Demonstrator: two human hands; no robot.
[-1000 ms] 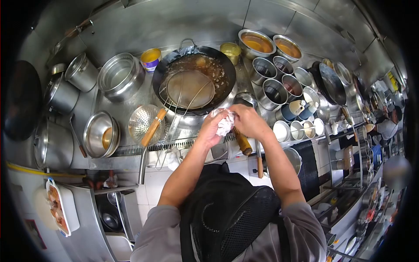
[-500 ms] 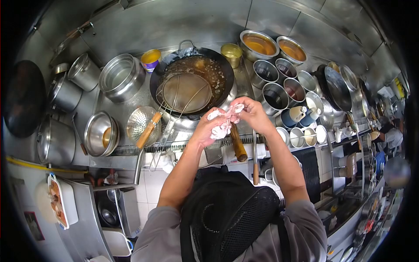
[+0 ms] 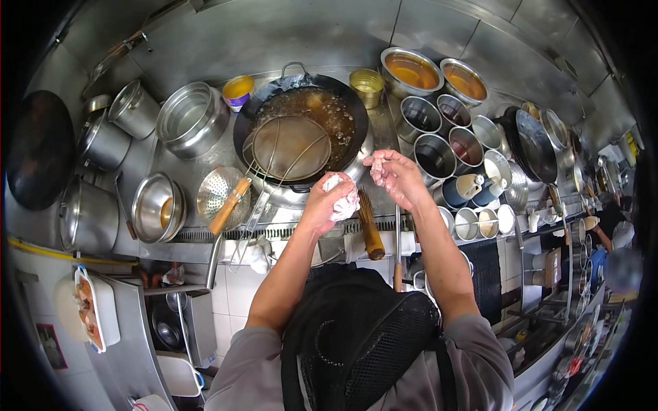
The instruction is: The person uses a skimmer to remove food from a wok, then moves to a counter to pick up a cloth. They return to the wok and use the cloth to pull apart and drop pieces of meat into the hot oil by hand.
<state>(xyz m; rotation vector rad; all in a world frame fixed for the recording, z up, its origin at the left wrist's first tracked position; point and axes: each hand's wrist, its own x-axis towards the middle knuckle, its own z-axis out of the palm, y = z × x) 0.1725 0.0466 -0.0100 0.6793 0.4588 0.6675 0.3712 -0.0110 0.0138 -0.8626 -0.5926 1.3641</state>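
Note:
A pale, pinkish-white coated lump of what looks like raw meat [image 3: 345,200] is wrapped in my left hand [image 3: 320,205], in front of the wok. Apart from it, to the right, my right hand [image 3: 404,182] pinches a small coated piece [image 3: 378,171] of the same look. The black wok [image 3: 358,103] holds bubbling brown liquid. A round mesh strainer [image 3: 291,147] rests over the near left part of the wok. Below and between my hands lies a bamboo wok brush [image 3: 371,236] with a thick wooden handle.
A perforated ladle [image 3: 223,198] with a wooden handle lies left of the wok. Steel bowls [image 3: 411,70] of orange liquid and several sauce pots [image 3: 434,156] stand right. A large pot [image 3: 193,120] stands left. Another person's arm [image 3: 603,236] shows far right.
My hands, together on the lump before, have parted. The right hand has moved slightly right with a small piece between its fingers; the left keeps the larger lump.

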